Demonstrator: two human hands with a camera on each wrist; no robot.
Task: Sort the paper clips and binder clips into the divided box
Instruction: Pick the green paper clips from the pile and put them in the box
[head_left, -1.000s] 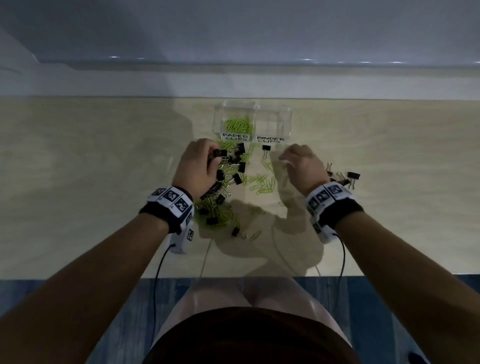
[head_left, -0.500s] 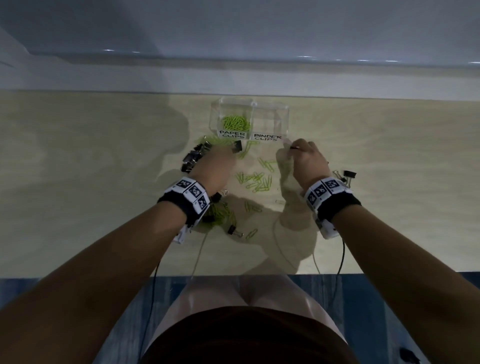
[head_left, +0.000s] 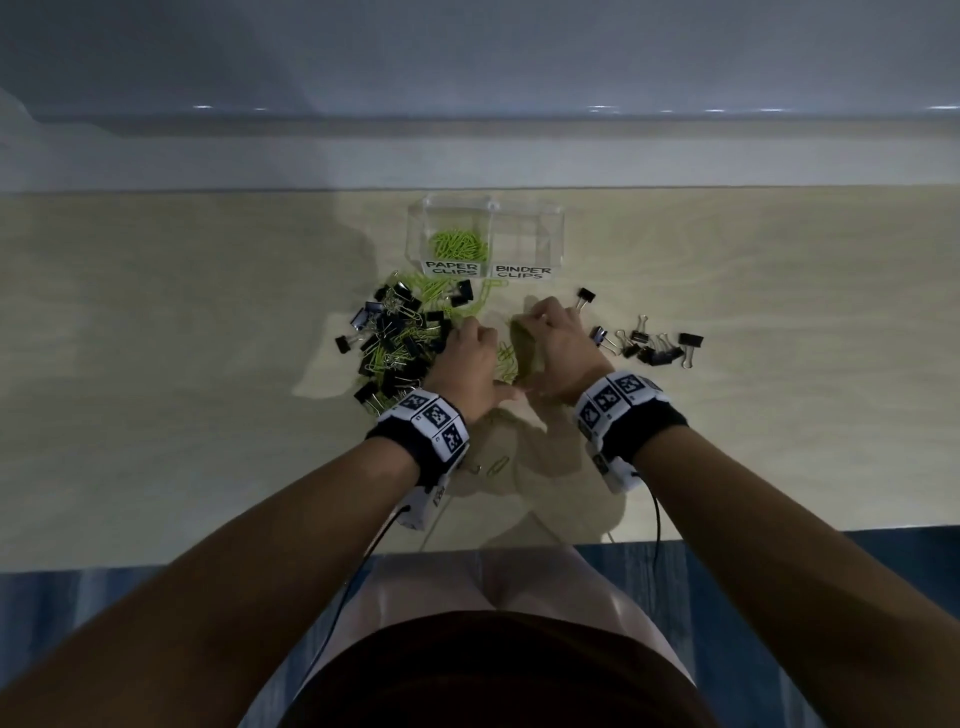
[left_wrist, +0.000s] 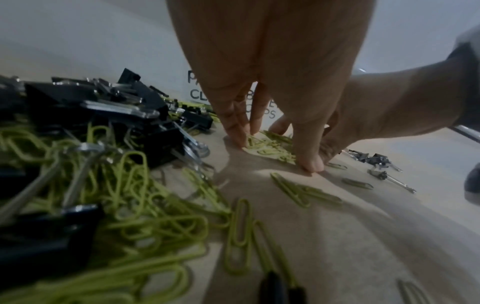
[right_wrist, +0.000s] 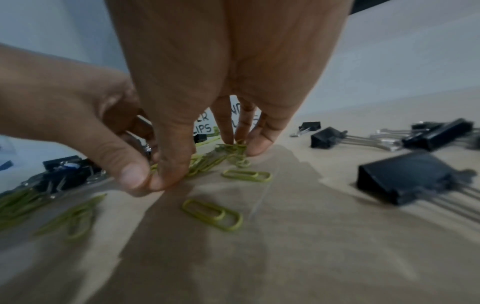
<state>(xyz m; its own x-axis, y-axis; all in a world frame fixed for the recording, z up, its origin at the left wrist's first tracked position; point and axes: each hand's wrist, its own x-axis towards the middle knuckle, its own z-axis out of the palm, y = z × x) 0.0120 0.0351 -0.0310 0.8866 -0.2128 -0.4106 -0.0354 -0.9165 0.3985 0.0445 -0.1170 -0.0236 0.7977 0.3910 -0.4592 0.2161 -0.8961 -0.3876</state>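
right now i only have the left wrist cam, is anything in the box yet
observer: yes, in the head view the paper clips compartment holds a heap of green clips.
operator: and the binder side
observer: the binder clips compartment looks empty.
operator: any binder clips near it
observer: one binder clip lies alone on the table, off that compartment's front right corner, just beyond the right hand.
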